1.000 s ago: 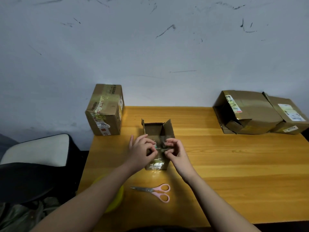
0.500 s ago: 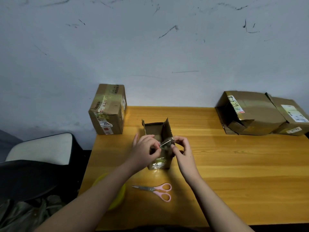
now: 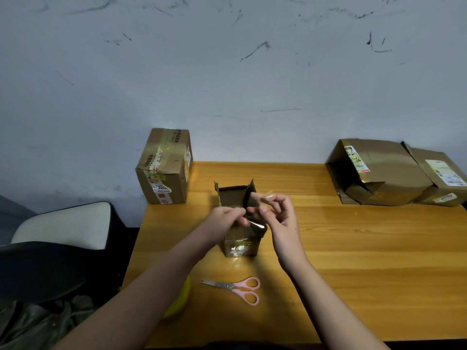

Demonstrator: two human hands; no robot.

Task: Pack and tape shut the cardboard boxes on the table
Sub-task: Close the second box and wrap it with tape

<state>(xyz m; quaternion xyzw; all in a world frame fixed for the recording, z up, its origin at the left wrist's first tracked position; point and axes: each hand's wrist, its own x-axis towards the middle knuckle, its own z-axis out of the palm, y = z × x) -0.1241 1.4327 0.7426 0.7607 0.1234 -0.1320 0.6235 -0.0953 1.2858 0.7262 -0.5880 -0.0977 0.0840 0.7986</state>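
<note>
Cardboard box [image 3: 240, 238]: open-topped, under both hands.
Left hand [image 3: 225, 218]: pinching clear tape strip [image 3: 255, 223], steadying it.
Right hand [image 3: 279, 215]: pinching tape's other end, peeling.
Pink scissors [image 3: 233, 289]: nearer than hands, ready for cutting.

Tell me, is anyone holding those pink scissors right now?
No. The pink scissors lie untouched on the table, while both hands work at the small open box.
</note>
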